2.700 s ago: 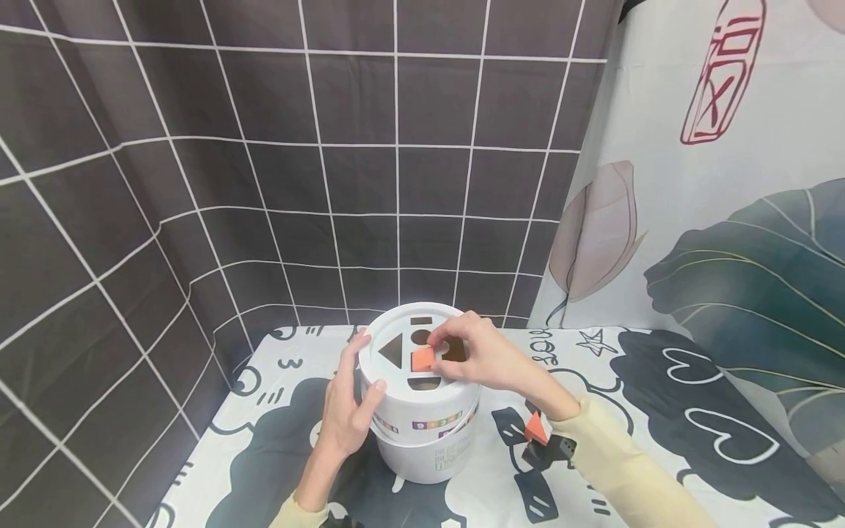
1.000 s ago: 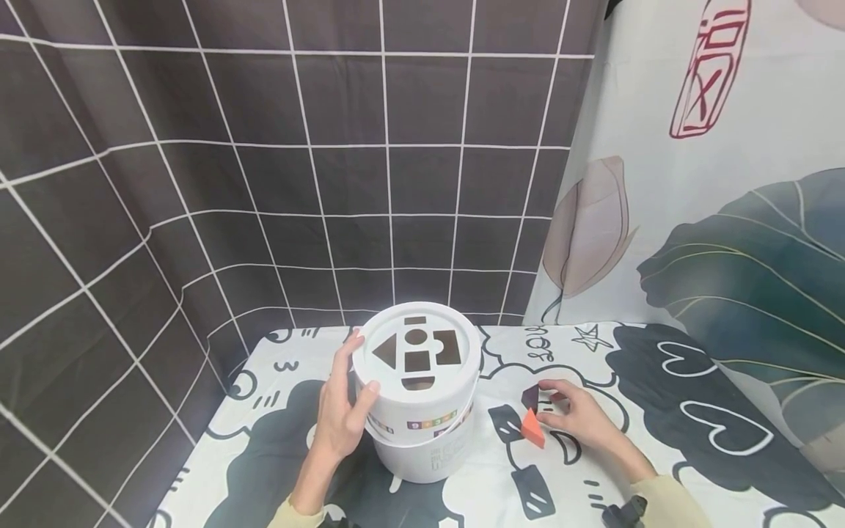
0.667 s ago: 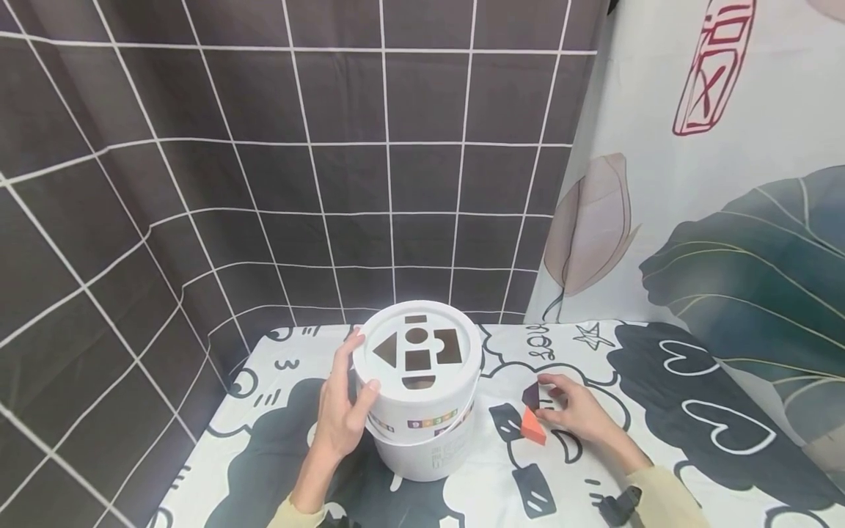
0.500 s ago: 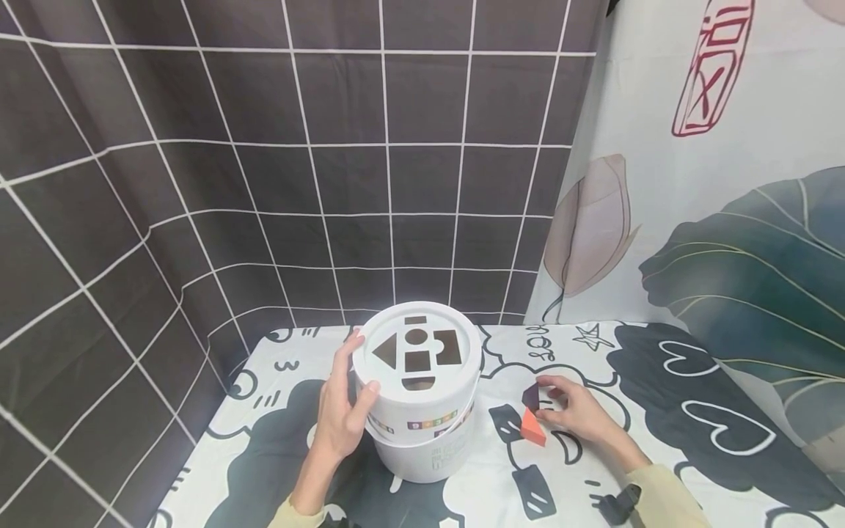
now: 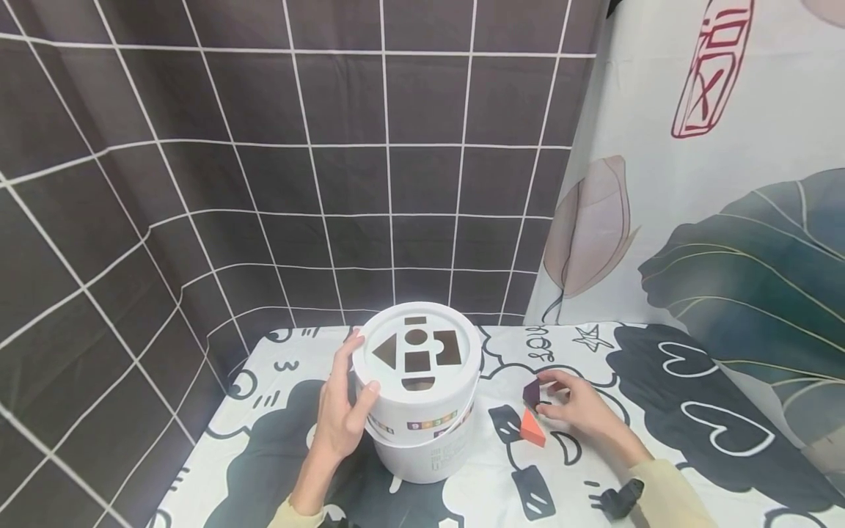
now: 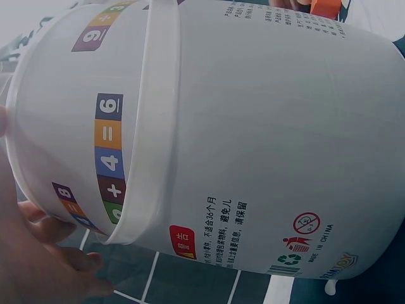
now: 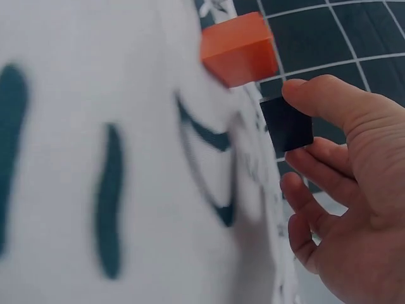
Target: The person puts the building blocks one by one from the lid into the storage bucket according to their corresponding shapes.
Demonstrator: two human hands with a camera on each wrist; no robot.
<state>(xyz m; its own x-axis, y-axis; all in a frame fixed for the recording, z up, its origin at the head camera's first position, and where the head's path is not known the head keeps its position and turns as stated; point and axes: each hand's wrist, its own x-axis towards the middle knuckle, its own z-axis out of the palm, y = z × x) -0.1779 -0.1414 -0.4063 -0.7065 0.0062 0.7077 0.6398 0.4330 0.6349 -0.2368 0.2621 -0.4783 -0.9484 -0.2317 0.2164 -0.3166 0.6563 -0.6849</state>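
Observation:
A white bucket [image 5: 425, 462] stands upright, its white lid [image 5: 386, 378] cut with dark holes, among them a triangle, a circle and a square. Against the bucket's left side rests my left hand [image 5: 343, 411], thumb and fingers spread along the rim. In the left wrist view, part of that hand [image 6: 44, 253] shows beside the bucket wall. To the right, my right hand [image 5: 581, 411] pinches a dark purple block [image 5: 531, 394] between thumb and fingers, low over the cloth. The right wrist view shows the purple block [image 7: 288, 126] at those fingertips. An orange triangular block [image 5: 532, 430] lies close by on the cloth.
A black-and-white patterned cloth [image 5: 488, 499] covers the table. Behind it hangs a dark grid curtain [image 5: 422, 183], with a leaf-printed white curtain [image 5: 660, 220] at the right.
My right hand has left the lid, where it held an orange block over the square hole, and come down to the purple block, which is now slightly turned. The left hand stays at the bucket.

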